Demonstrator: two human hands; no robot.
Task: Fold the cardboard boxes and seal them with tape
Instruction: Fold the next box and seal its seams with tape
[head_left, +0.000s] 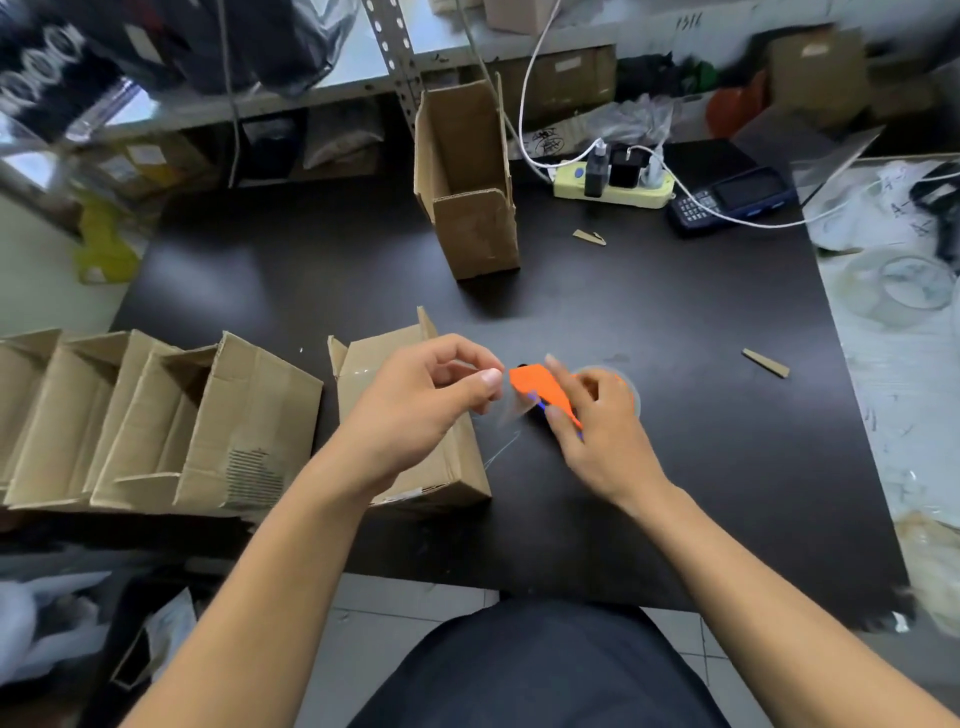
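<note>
— Dark worktop (649, 322), shelving behind it stuffed with bags and cartons. What sits on top?

— One tall cardboard box (470, 202) stands upright near the far edge, top flaps open. To its right is a pale power strip (613, 188) with plugs and white cables, then a dark handheld scanner (732, 200). Two cardboard scraps lie loose: one (589, 237) near the strip, one (766, 362) toward the right side.

— And the boxes being worked on?

— A row of open boxes (156, 421) lies along the left edge, tipped on their sides and nested together. Just right of them sits another box (415, 457), near the front middle, partly under the left forearm. A clear strip of tape seems to run over its top, though the glare makes that hard to judge.

— The hands?

— The right hand (597, 431) grips an orange tape dispenser (540, 389), fingers curled round it, with the clear tape roll showing just behind the hand. The left hand (426, 400) hovers above the near box; thumb and forefinger are closed in a pinching grip right beside the dispenser's nose, apparently on the tape end, which is too clear to make out for certain.

— Anything else?

— Clear plastic wrapping (898, 291) is heaped off the right side.
</note>
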